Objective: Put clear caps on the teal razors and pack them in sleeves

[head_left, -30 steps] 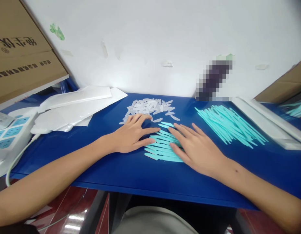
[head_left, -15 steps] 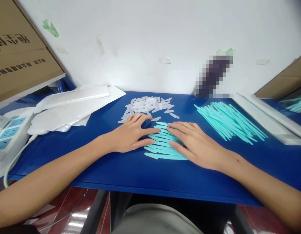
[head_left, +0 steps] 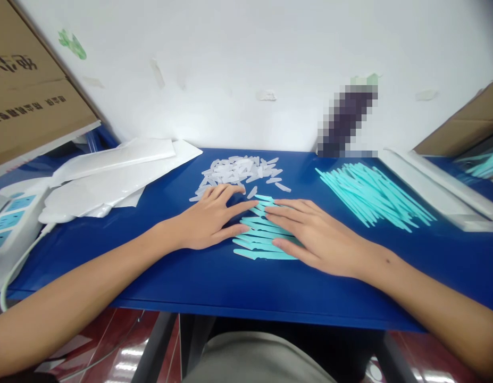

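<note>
A row of turquoise eyebrow razors (head_left: 252, 244) lies fanned side by side on the blue table in front of me. My left hand (head_left: 212, 218) is spread at their left ends, with its index finger and thumb touching them. From the right, my right hand (head_left: 314, 234) rests flat over the row, fingers apart, covering the razors' right parts. Just beyond my left fingers is a heap of small translucent white blade caps (head_left: 238, 171). One loose cap (head_left: 252, 192) sits close to the left index finger. Neither hand grips anything.
Another pile of turquoise razors (head_left: 374, 194) lies to the right, beside long white trays (head_left: 437, 191). On the left are white plastic bags (head_left: 106, 175), a power strip (head_left: 10, 221) with its cable, and a cardboard box (head_left: 31, 90). A white wall (head_left: 230, 64) stands behind the table.
My right fingers have slid slightly left across the razors. The loose cap by my left index finger has turned from nearly sideways to slanted. The whole view has shifted a little.
</note>
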A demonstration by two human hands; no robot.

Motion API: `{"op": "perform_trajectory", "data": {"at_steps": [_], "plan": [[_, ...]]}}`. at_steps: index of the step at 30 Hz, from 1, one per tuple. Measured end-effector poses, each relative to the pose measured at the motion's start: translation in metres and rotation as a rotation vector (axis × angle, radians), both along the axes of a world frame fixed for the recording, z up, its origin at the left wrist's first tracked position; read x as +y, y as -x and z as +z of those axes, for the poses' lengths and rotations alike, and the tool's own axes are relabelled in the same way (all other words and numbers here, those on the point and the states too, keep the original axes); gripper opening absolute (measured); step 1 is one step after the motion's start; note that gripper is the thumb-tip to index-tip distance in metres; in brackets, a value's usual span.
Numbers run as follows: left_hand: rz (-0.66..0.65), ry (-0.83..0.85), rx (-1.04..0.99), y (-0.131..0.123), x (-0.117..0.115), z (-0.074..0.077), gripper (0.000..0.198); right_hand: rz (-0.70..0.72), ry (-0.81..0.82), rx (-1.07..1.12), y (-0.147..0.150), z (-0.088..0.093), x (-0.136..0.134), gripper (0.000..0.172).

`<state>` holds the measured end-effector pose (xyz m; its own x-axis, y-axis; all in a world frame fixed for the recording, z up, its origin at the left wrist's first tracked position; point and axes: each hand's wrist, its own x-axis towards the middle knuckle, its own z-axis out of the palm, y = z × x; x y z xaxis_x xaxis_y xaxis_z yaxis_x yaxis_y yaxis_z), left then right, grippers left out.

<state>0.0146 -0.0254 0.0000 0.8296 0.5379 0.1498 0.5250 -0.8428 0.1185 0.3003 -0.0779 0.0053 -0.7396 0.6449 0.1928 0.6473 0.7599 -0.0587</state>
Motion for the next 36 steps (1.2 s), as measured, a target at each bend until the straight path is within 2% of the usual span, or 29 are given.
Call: {"op": "perform_trajectory", "data": {"at_steps": [6,13,18,25,31,36], "plan": [[-0.019,-0.017,-0.026,-0.001,-0.001,0.0,0.055,0.013,-0.025,0.012,0.0,0.0,0.001,0.053],[0.023,0.002,-0.048,-0.001,0.0,0.0,0.052,0.169,-0.018,0.068,0.002,0.006,-0.003,0.042],[0.099,0.027,-0.01,-0.001,0.002,-0.002,0.058,0.17,-0.007,0.067,0.005,0.005,-0.003,0.041],[0.131,0.027,0.001,-0.002,0.002,-0.003,0.064,0.142,-0.022,0.077,0.003,0.004,-0.004,0.041],[0.16,0.024,0.037,-0.003,-0.001,-0.001,0.07,0.225,-0.009,0.099,0.007,0.01,-0.012,0.039],[0.153,0.042,0.03,-0.003,-0.002,-0.001,0.07,0.229,-0.029,0.06,0.009,0.01,-0.012,0.038]]}}
